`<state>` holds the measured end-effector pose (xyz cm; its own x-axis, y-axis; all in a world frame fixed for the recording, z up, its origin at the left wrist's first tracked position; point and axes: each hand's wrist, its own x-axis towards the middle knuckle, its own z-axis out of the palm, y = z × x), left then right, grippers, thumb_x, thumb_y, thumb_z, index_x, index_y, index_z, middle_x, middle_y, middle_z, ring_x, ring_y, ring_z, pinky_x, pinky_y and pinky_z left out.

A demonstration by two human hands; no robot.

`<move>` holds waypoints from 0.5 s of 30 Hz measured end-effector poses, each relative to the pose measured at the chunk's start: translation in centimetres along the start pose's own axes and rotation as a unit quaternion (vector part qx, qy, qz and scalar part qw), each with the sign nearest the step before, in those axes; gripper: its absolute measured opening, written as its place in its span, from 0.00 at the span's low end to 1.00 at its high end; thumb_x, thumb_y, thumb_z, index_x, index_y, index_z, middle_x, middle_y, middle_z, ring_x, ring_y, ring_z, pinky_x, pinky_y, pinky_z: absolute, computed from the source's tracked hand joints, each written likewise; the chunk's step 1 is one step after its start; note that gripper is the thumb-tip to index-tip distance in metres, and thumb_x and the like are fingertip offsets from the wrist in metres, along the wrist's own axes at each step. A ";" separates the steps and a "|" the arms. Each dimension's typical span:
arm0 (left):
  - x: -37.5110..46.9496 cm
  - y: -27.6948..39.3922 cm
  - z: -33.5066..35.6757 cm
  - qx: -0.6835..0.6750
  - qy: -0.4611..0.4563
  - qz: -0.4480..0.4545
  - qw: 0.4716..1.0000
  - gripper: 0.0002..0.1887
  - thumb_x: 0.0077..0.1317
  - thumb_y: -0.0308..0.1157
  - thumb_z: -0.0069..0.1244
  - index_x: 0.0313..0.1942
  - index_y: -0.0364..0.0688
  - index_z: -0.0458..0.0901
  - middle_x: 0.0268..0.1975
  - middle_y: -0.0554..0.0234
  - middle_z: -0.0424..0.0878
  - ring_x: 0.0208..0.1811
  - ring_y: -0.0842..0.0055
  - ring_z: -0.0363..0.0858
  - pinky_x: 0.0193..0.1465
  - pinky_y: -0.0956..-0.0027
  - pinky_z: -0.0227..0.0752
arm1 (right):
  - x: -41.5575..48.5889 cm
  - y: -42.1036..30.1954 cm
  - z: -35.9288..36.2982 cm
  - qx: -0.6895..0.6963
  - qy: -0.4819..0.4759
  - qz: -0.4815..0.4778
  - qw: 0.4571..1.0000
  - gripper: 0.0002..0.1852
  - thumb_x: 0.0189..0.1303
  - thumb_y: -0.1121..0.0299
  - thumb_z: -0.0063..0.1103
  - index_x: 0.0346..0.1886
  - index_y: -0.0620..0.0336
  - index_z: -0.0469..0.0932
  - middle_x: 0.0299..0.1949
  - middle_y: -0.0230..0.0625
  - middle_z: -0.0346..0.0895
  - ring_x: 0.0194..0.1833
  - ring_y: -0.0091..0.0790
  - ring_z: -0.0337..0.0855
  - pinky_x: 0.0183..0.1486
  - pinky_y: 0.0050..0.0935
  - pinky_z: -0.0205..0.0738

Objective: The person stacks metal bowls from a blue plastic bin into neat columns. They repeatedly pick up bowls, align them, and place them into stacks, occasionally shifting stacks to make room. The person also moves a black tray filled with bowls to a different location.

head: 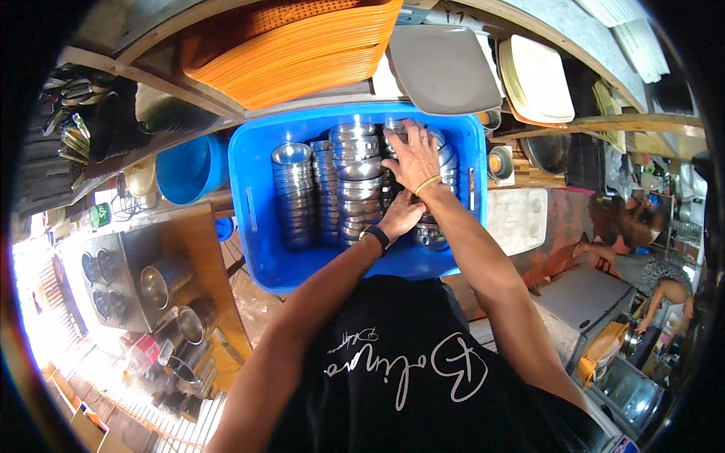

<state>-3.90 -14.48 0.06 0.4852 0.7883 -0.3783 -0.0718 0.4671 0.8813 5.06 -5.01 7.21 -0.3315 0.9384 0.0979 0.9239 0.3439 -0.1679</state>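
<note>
A blue plastic tub [260, 266] lies before me, holding several stacks of stainless steel bowls [361, 187]. My right hand [416, 153] rests with spread fingers on the far end of a bowl stack right of the middle. My left hand [401, 215] is lower down at the near part of that stack, close under my right wrist; its fingertips are hidden, so its hold is unclear. Another bowl stack [293, 198] stands at the tub's left side. More bowls [447, 164] show to the right of my right hand.
Orange baskets [294, 56], a grey square plate [444, 71] and cream plates [538, 79] sit on the shelf beyond the tub. A blue basin [192, 170] is at left, near a gas stove [107, 283]. People are at far right beside a grey-topped surface [583, 294].
</note>
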 end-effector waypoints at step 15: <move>-17.9 9.8 -9.1 0.310 0.167 0.135 0.926 0.17 0.70 0.26 0.58 0.57 0.33 0.85 0.54 0.39 0.89 0.56 0.46 0.88 0.61 0.51 0.81 | -2.5 1.4 -0.4 -0.108 -0.059 -0.004 0.992 0.45 0.54 0.74 0.73 0.77 0.23 0.74 0.81 0.44 0.58 0.78 0.54 0.64 0.77 0.61 0.62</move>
<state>-21.21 -20.40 12.90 0.2180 0.9714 -0.0946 0.4135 -0.0042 0.9105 7.27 -6.91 7.09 -0.3469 0.9377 -0.0184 0.9365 0.3474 0.0475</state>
